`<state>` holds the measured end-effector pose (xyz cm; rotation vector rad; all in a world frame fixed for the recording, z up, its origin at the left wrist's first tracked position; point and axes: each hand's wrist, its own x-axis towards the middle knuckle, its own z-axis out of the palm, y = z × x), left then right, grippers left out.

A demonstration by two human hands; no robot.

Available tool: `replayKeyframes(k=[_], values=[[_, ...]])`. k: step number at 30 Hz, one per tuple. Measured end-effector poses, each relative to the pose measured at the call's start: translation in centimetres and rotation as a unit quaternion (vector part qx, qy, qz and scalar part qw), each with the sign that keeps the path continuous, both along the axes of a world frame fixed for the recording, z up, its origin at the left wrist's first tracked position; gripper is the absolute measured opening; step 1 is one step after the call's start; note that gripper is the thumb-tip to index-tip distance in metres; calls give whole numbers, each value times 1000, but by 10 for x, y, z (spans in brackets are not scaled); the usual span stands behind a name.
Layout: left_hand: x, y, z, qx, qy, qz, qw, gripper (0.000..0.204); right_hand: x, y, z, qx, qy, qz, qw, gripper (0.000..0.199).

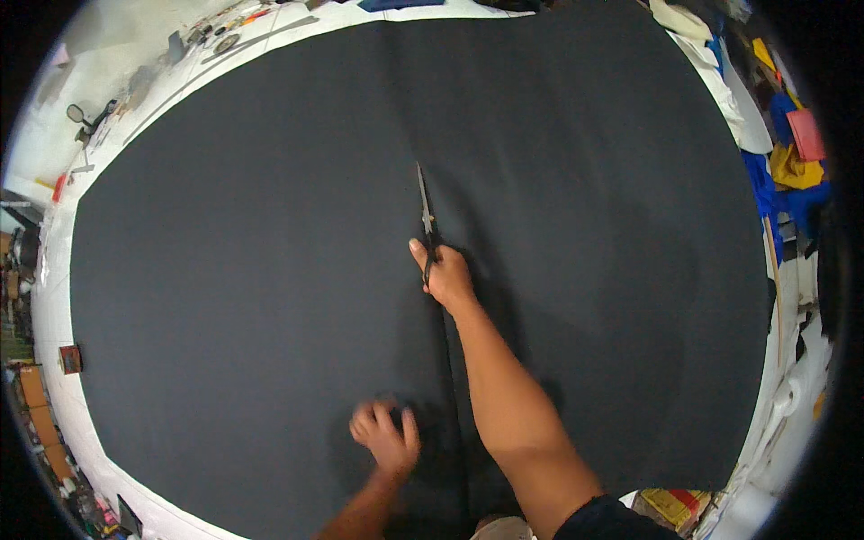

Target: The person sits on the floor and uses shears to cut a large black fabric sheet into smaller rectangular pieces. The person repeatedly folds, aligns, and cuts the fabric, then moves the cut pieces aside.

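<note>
So, a big sheet of black fabric [270, 270] is spread flat over a white table [54, 297], covering nearly all of it, with only the pale edge left showing around it. A pair of scissors [425, 216] is gripped in the right hand [443, 274], fingers closed through the handles, the arm stretched out well over the middle of the cloth. The blades are pointed away from the body and look nearly closed, lying right along a straight line that runs down the cloth toward the near edge; behind the hand that line looks like a cut already made, though it can't be told for sure. The left hand [385, 436] is pressed flat on the fabric, fingers spread, nothing held in it, just left of the line and close to the body.

Off to the far left corner, a few small tools [216, 38] and a long ruler [261, 38] are laid on the bare table. Along the right side, scraps of blue cloth [765, 193], yellow cloth [792, 169] and a pink piece [805, 135] are piled up beside the table.
</note>
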<state>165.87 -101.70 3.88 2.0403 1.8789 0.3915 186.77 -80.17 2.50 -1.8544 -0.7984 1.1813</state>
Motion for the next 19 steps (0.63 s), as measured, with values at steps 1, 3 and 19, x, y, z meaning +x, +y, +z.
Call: replayKeyframes(k=[1,3,19], values=[[18,69,9,85,-52,-2,995,31,4,-1,-6,-6,-16,-5,1000,58],[52,188,-4,129,-103,9,986,36,6,-5,-2,-14,-25,-8,1000,57],[99,326,-37,28,116,6,993,74,17,19,23,-52,94,22,994,46]])
